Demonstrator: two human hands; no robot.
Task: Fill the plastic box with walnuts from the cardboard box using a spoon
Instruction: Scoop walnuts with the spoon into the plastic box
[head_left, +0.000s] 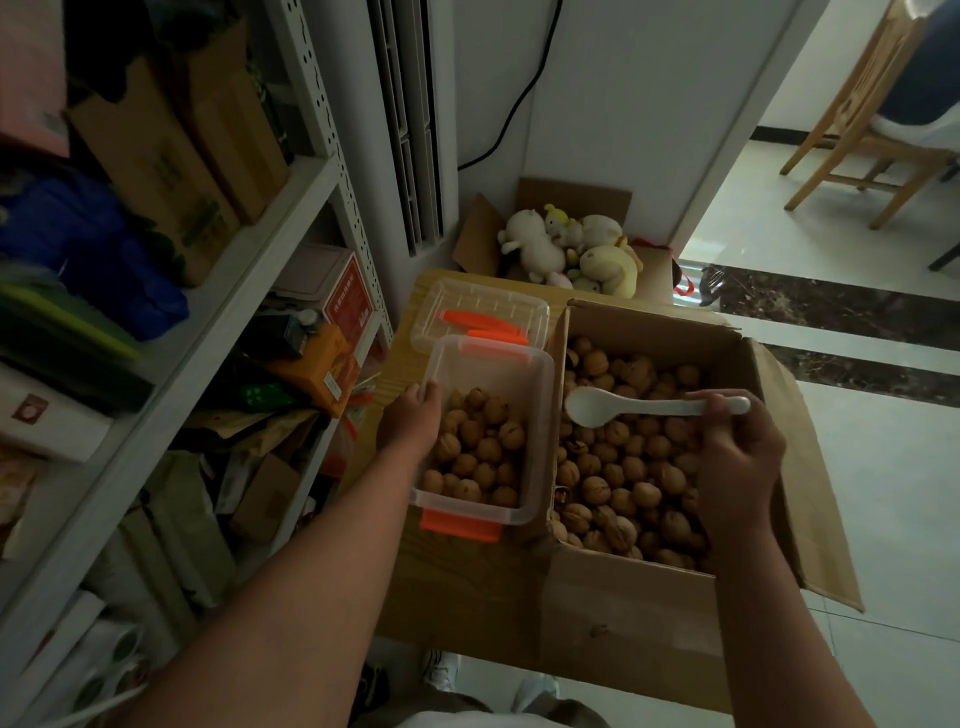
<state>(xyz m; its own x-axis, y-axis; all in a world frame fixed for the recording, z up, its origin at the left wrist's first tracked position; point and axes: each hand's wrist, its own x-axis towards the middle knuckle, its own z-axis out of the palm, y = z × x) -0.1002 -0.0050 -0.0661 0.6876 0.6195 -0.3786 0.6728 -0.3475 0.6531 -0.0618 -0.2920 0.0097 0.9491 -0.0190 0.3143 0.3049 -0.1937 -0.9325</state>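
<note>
A clear plastic box (540, 415) with orange latches stands on a wooden surface, holding a layer of walnuts (480, 452) in its near half. My left hand (410, 421) grips its left rim. To the right, an open cardboard box (649, 608) is full of walnuts (623, 467). My right hand (737, 462) holds the handle of a white spoon (628, 406) level above the cardboard box's walnuts. Its bowl is empty and points left toward the plastic box.
The clear lid (483, 312) with orange clips lies behind the plastic box. A box of plush toys (571, 249) sits farther back. Metal shelves (291, 208) crowded with cartons run along the left. A wooden chair (857, 140) stands on tiled floor at the upper right.
</note>
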